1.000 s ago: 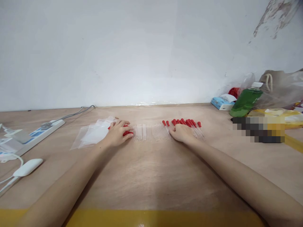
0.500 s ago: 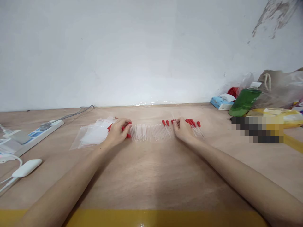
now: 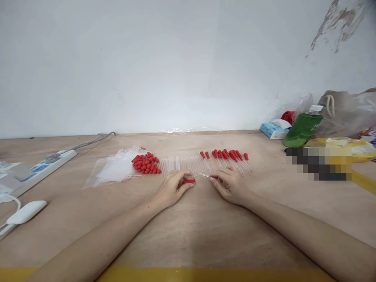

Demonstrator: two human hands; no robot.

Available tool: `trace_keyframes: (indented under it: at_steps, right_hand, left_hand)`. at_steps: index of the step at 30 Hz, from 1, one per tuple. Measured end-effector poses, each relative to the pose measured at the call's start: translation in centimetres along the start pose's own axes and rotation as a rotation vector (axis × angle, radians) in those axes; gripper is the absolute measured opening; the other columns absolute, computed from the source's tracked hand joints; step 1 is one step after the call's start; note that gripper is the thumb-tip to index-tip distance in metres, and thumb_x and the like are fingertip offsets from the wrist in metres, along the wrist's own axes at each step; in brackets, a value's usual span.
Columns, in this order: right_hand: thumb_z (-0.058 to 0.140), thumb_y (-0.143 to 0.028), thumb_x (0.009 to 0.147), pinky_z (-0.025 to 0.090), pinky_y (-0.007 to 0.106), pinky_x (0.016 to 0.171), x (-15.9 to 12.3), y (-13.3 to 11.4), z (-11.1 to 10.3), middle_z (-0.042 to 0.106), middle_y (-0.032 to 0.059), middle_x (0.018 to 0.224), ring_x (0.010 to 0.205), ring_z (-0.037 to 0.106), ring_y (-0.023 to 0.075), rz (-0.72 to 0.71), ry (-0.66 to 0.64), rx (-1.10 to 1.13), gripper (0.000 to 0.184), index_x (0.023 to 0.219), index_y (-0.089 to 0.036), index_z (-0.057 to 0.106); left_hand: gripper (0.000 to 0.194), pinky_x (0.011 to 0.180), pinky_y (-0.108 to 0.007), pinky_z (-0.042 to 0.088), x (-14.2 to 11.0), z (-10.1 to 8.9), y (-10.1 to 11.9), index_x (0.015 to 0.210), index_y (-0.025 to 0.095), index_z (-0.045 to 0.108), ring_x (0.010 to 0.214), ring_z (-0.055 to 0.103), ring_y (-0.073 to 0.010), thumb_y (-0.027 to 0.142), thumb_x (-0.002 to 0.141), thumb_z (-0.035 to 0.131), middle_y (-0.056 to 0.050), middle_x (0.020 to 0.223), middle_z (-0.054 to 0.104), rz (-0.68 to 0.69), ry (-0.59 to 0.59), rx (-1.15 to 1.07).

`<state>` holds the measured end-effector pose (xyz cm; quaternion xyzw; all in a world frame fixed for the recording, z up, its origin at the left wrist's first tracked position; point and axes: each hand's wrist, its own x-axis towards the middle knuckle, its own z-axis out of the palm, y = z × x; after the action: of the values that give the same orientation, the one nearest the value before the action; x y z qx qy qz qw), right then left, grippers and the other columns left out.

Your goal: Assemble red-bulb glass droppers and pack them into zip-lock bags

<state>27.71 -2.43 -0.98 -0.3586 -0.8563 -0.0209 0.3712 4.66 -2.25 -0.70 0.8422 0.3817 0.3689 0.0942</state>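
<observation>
Red bulb (image 3: pixel 189 181), smooth, elongated, pinched in left hand (image 3: pixel 173 187); slim transparent tube (image 3: pixel 204 175) pinched in right hand (image 3: pixel 230 185).

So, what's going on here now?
A person is working at a table with two bare hands. The left hand pinches a red bulb, while the right hand holds a slender clear tube between the two hands. Loose red bulbs lie piled beside clear plastic bags on the left. Bare clear tubes lie in a row in the middle, and tubes with red bulbs on their ends lie to the right.
</observation>
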Motion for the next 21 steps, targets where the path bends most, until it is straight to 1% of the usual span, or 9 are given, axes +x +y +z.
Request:
trace_keyframes:
  at_steps: [2, 5, 8, 10, 13, 17, 21]
  right_hand:
    - [0.042, -0.026, 0.084, 0.030, 0.029, 0.071, 0.15, -0.25, -0.12, 0.062, 0.0023, 0.076, 0.065, 0.053, 0.0109, -0.011, -0.041, -0.006, 0.019, 0.086, -0.018, 0.059]
    - [0.041, -0.028, 0.085, 0.029, 0.030, 0.072, 0.37, -0.41, -0.23, 0.063, 0.0035, 0.078, 0.069, 0.053, 0.0124, -0.024, -0.101, -0.024, 0.022, 0.088, -0.018, 0.060]
    - [0.039, -0.028, 0.086, 0.029, 0.030, 0.071, 0.48, -0.46, -0.24, 0.063, 0.0048, 0.079, 0.069, 0.053, 0.0129, -0.033, -0.127, -0.038, 0.024, 0.089, -0.018, 0.060]
    - [0.038, -0.027, 0.087, 0.028, 0.029, 0.070, 0.56, -0.51, -0.26, 0.062, 0.0044, 0.077, 0.069, 0.053, 0.0125, -0.045, -0.143, -0.038, 0.025, 0.089, -0.018, 0.061]
    - [0.038, -0.025, 0.087, 0.028, 0.029, 0.070, 0.71, -0.52, -0.34, 0.061, 0.0033, 0.076, 0.070, 0.052, 0.0121, -0.072, -0.174, -0.029, 0.024, 0.090, -0.018, 0.061]
    - [0.041, -0.024, 0.086, 0.028, 0.029, 0.069, 0.76, -0.15, -0.31, 0.060, 0.0025, 0.075, 0.069, 0.052, 0.0118, -0.074, -0.192, -0.006, 0.023, 0.090, -0.019, 0.062]
    - [0.042, -0.024, 0.086, 0.028, 0.028, 0.069, 0.64, 0.27, -0.15, 0.060, 0.0017, 0.076, 0.067, 0.051, 0.0108, -0.074, -0.200, 0.016, 0.021, 0.087, -0.021, 0.063]
  left_hand:
    - [0.024, 0.076, -0.033, 0.044, 0.03, -0.14, -0.06, 0.101, 0.020, 0.054, 0.081, 0.058, -0.0171, 0.030, 0.079, 0.056, -0.004, 0.088, 0.064, 0.022, -0.010, 0.045]
    - [0.021, 0.074, -0.030, 0.046, 0.18, -0.28, 0.04, 0.101, 0.020, 0.056, 0.081, 0.058, -0.0154, 0.029, 0.082, 0.052, -0.004, 0.090, 0.063, 0.041, -0.055, 0.020]
    - [0.024, 0.077, -0.030, 0.046, 0.33, -0.32, 0.21, 0.104, 0.020, 0.056, 0.088, 0.056, -0.0157, 0.026, 0.082, 0.052, -0.005, 0.098, 0.060, 0.068, -0.032, 0.006]
    - [0.021, 0.079, -0.029, 0.045, 0.39, -0.35, 0.28, 0.101, 0.019, 0.058, 0.091, 0.055, -0.0158, 0.025, 0.082, 0.051, -0.006, 0.101, 0.057, 0.081, -0.020, 0.017]
    - [0.017, 0.077, -0.028, 0.044, 0.41, -0.41, 0.33, 0.092, 0.018, 0.061, 0.087, 0.056, -0.0150, 0.024, 0.085, 0.047, -0.006, 0.095, 0.059, 0.082, -0.060, 0.018]
    - [0.017, 0.076, -0.029, 0.041, 0.35, -0.42, 0.32, 0.089, 0.019, 0.060, 0.078, 0.057, -0.0145, 0.026, 0.086, 0.045, -0.002, 0.083, 0.064, 0.096, -0.118, 0.033]
    - [0.016, 0.077, -0.030, 0.038, 0.27, -0.38, 0.31, 0.090, 0.019, 0.059, 0.077, 0.057, -0.0142, 0.026, 0.087, 0.044, -0.002, 0.084, 0.065, 0.140, -0.169, 0.032]
